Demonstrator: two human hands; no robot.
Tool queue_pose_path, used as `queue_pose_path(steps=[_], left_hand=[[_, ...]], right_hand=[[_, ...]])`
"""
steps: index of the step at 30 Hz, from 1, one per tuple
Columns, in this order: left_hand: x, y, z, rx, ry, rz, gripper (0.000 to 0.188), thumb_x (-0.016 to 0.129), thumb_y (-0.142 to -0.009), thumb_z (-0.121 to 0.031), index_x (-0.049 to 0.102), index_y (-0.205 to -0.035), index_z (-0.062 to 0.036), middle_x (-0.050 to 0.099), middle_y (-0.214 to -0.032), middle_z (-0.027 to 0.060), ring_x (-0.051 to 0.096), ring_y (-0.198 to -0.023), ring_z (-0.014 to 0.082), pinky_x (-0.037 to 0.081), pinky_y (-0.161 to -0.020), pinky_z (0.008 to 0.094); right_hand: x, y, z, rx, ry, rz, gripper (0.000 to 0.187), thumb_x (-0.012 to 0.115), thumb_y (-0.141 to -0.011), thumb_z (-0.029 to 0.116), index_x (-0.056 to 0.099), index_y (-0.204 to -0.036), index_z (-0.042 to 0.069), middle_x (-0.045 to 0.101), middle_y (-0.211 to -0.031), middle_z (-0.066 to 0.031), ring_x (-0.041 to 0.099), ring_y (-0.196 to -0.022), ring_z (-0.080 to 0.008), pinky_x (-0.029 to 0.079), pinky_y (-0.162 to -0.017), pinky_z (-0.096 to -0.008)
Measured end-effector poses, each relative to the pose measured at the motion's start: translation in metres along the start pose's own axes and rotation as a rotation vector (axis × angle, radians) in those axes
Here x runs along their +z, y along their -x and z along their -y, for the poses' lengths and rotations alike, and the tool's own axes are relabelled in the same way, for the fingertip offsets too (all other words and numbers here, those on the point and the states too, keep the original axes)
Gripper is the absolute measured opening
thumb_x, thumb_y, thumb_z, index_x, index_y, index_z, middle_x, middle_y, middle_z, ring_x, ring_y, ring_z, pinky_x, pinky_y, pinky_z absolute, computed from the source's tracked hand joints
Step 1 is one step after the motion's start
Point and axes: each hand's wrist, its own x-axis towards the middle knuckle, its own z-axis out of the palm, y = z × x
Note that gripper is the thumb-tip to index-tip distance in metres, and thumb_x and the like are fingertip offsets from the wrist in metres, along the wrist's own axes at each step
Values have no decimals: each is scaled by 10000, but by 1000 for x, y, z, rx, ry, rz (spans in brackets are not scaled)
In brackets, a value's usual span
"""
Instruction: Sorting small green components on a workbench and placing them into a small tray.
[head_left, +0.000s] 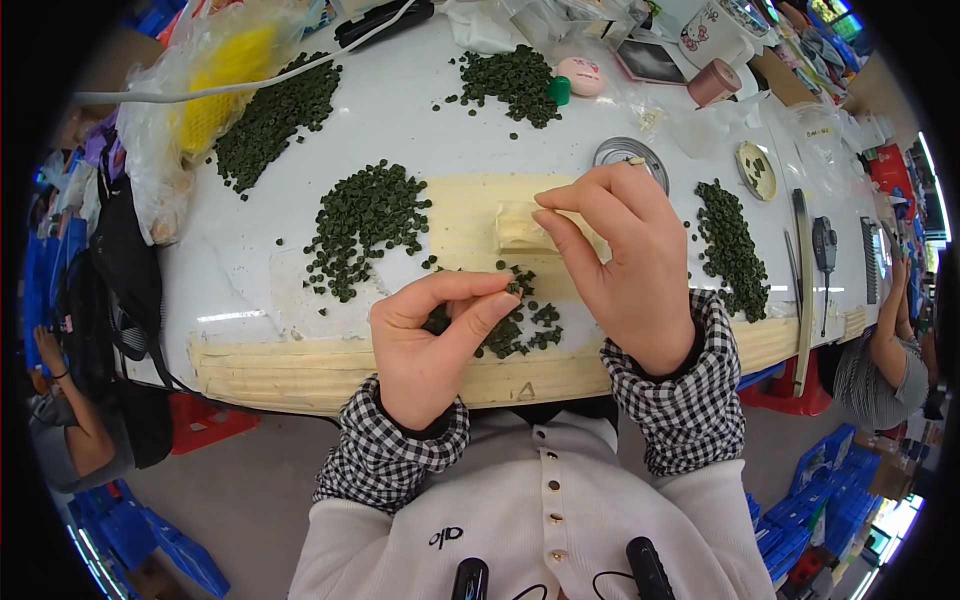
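Above the near edge of the table, my left hand (425, 335) pinches a small dark green piece between thumb and forefinger; only a bit of it shows at the fingertips. My right hand (625, 255) is closed in a pinch beside a cream, semi-clear block or roll (520, 228) standing on yellowish tape strips. Whatever its fingertips hold is too small to make out. Under and beside my left fingertips lies a loose cluster of small dark green pieces (505, 335). A larger heap of the same pieces (365, 225) spreads to the left.
More green heaps lie at far left (275, 125), far middle (510, 80) and right (730, 250). A round metal lid (630, 155) sits behind my right hand. Tweezers (793, 265) and a long strip (803, 290) lie at right. A white cable (200, 97) crosses the far left; people sit at both sides.
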Motion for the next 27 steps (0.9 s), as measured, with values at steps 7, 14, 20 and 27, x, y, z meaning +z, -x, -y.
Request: queue_pose_path(steps=[7,14,20,27], left_hand=[[-4,1,1,-11,-52,35,137,653,-809,66,650,-945,44,678,-870,116,660,-837,179,514,-794,275],[0,0,2,60,-64,33,145,701,-793,25,696,-938,13,645,-759,10,454,-613,25,363,-556,177],[0,1,1,64,-45,42,140,707,-789,23,698,-927,2,648,-768,13,453,-617,24,363,-558,180],[-1,1,2,76,-70,44,139,707,-790,25,696,-926,0,646,-770,8,441,-607,22,357,-553,178]], right_hand=[[-31,0,22,46,-31,-221,162,734,-712,-9,676,-859,29,594,-781,-75,562,-681,-206,454,-590,-289],[-25,7,24,74,-539,92,149,586,-908,105,540,-936,-35,613,-878,-111,595,-808,-181,456,-750,-290],[-18,8,25,157,-647,123,149,566,-918,113,529,-929,-31,587,-873,-101,626,-786,-176,508,-718,-271],[-12,8,22,85,-612,59,87,638,-840,11,569,-881,-21,591,-814,-96,623,-668,-210,521,-604,-276]])
